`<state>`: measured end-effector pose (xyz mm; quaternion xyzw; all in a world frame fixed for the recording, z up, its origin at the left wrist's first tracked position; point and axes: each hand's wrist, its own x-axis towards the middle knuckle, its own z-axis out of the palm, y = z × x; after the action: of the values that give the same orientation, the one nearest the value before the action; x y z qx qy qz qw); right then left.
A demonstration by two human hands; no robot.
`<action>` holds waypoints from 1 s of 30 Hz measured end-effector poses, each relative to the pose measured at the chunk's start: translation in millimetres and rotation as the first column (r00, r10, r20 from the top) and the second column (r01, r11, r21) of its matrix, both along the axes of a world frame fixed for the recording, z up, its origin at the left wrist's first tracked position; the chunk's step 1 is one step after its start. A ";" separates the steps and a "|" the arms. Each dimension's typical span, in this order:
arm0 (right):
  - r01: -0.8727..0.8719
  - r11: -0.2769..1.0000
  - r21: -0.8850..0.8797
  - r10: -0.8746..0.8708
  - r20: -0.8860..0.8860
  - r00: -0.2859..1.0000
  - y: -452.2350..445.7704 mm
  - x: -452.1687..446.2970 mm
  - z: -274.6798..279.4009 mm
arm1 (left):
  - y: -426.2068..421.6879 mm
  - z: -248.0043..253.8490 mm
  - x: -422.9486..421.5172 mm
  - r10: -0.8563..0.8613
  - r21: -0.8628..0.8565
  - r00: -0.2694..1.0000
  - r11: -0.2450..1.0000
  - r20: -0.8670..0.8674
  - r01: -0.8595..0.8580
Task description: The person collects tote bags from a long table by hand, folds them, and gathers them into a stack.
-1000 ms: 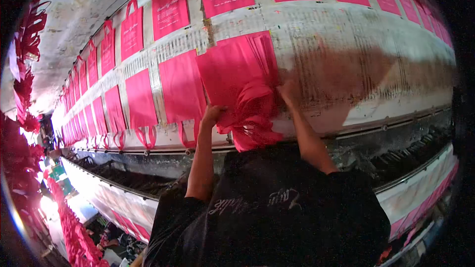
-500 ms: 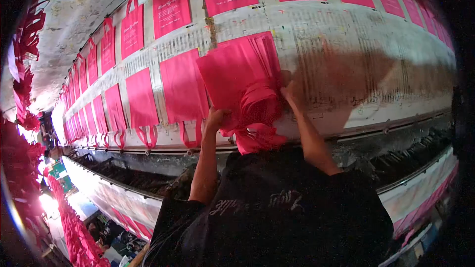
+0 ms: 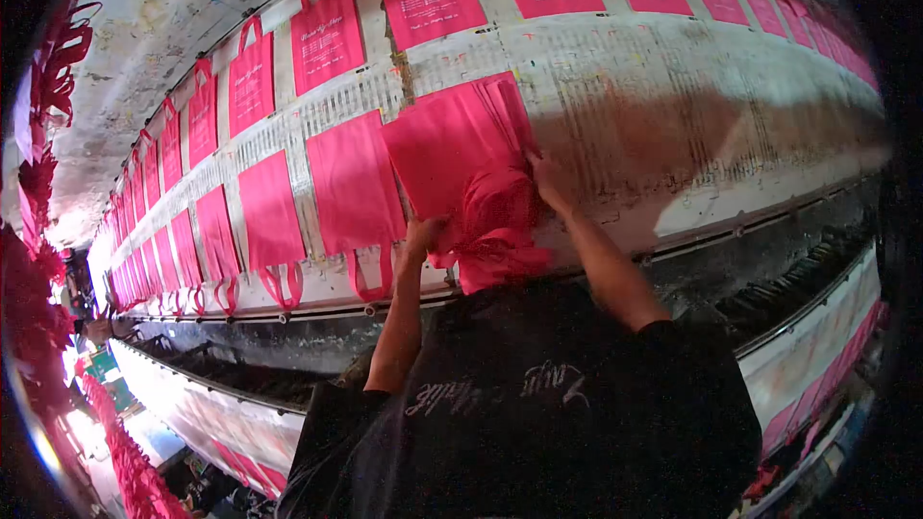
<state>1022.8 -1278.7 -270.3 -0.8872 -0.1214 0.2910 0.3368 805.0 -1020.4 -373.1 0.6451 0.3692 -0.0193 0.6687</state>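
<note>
1. Stack of pink bags [image 3: 442, 149] is lying on the long, stained counter [image 3: 663, 82], directly in front of the person, with its upper right side fanning out into several layers.
2. Crumpled pink cloth [image 3: 495, 231] is bunching up at the near end of the stack, between the two forearms and close to the dark shirt [image 3: 538, 423].
3. The left hand [image 3: 423, 231] is grasping the lower left edge of the stack, its thumb lying over the top.
4. The right hand [image 3: 550, 181] is touching the fanned right edge; its fingertips are showing too dimly to tell whether they are gripping.
5. Plain bags [image 3: 351, 183] are lying flat in a row left of the stack, their handles [image 3: 370, 276] pointing toward the person's side. The nearest one is sitting right at the stack's left edge.
6. Printed bags [image 3: 433, 2] are forming another row along the far side of the counter, their white lettering facing up.
7. Dark stripes [image 3: 707, 120] are marking the counter to the right of the stack, where a brownish shadow is falling.
8. Bunched pink fabric [image 3: 125, 442] is hanging at the lower left, well apart from both hands.
</note>
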 end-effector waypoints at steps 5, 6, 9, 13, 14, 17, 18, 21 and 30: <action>0.199 0.814 0.546 -0.166 -0.108 0.980 -25.4 -23.5 -109.4 | -10.3 94.7 1.0 0.063 -0.417 0.958 0.907 0.279 0.062; 0.178 0.821 0.543 -0.146 -0.103 0.984 -19.4 -31.8 -99.3 | -12.5 95.8 -4.3 0.181 -0.545 0.957 0.838 0.226 -0.030; 0.139 0.863 0.486 -0.062 -0.171 0.983 -4.3 -40.9 -69.8 | 28.5 -15.5 -42.4 0.178 -0.682 0.979 0.729 0.101 -0.062; 0.174 0.888 0.426 -0.032 -0.321 0.947 -11.1 -39.8 -48.2 | 26.7 5.7 -67.0 -0.283 -0.019 0.932 0.955 0.226 0.295; 0.180 0.906 0.383 -0.072 -0.279 0.957 -10.3 -36.1 -43.6 | 30.5 1.6 -72.4 -0.378 0.332 0.925 0.879 0.046 0.342; -0.006 0.970 0.244 -0.107 0.448 0.888 -18.8 -35.6 31.9 | -32.9 81.1 -43.2 -0.229 0.103 0.953 0.972 0.201 0.211; 0.013 0.954 0.301 -0.148 0.432 0.890 -29.6 -27.4 31.3 | -52.6 106.4 -26.5 -0.056 0.026 0.983 0.998 0.175 0.052; 0.029 0.855 0.518 -0.287 0.427 0.858 -75.2 11.9 32.8 | -110.6 159.3 21.3 0.124 -0.117 0.943 0.989 0.308 -0.092; 0.251 0.907 0.339 -0.335 0.215 0.917 -272.1 170.2 31.7 | -208.9 22.0 181.5 -0.318 -0.003 0.939 0.947 0.133 0.321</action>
<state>1193.1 -1550.8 -238.6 -0.8639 -0.0734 0.0916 0.4899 986.5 -1229.3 -351.1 0.6883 0.2147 -0.0899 0.6871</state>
